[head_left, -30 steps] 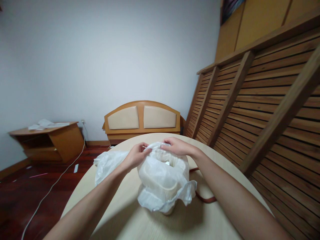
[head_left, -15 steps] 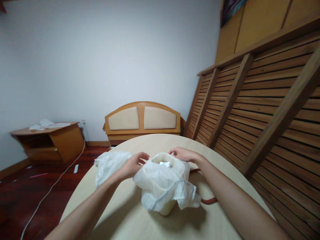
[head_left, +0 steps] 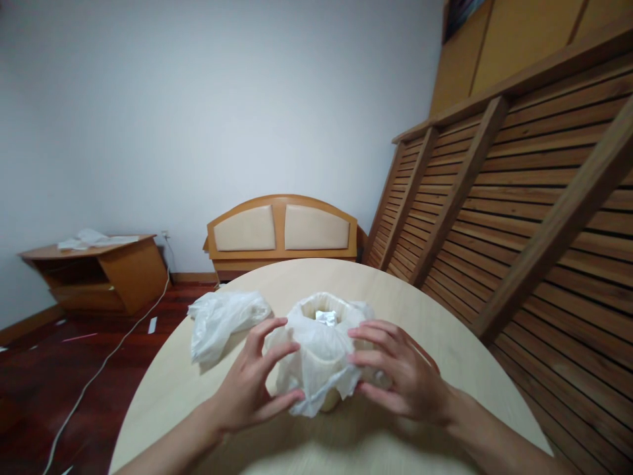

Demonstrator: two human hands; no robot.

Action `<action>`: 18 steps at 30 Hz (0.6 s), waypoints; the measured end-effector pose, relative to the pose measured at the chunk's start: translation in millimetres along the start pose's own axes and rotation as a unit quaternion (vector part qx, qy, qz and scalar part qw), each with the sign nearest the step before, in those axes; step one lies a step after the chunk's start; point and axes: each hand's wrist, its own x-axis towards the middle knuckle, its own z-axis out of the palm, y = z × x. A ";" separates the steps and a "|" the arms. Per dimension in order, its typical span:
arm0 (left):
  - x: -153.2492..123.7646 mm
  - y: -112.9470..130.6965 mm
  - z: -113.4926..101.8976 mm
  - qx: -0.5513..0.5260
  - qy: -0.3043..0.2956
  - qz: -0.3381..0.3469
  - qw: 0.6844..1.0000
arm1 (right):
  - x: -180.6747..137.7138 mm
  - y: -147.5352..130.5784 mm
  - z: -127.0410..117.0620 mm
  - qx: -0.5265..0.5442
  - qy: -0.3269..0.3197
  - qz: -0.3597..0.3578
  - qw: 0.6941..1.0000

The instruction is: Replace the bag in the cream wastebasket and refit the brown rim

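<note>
A small pale bin [head_left: 330, 401] stands upright on the round table [head_left: 316, 267]. A thin white plastic bag [head_left: 321, 349] lines it, folded out over its rim and hanging down the sides. Inside the mouth lies a shiny, crumpled silvery piece [head_left: 326, 318]. At the bag's left side is my left hand [head_left: 260, 376], its fingers apart and the tips close against the plastic. My right hand [head_left: 403, 369] has spread, curved fingers on the bag's right side. A brown curved strip [head_left: 425, 356] shows partly behind that hand.
Another crumpled white plastic bag [head_left: 227, 323] lies on the table at the left. Beyond stand a wooden headboard [head_left: 279, 231] and a low cabinet [head_left: 133, 277]. Slatted wooden panels [head_left: 494, 218] lean along the right. A white cable [head_left: 106, 359] crosses the floor.
Both hands have come from the far sides of the bin's rim to its near sides. The bag's overhanging edge looks drawn in closer around the bin.
</note>
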 end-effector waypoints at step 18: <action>-16.3 29.7 30.1 -0.056 -0.309 0.161 0.935 | -30.4 -19.2 6.9 0.068 -0.302 0.058 0.949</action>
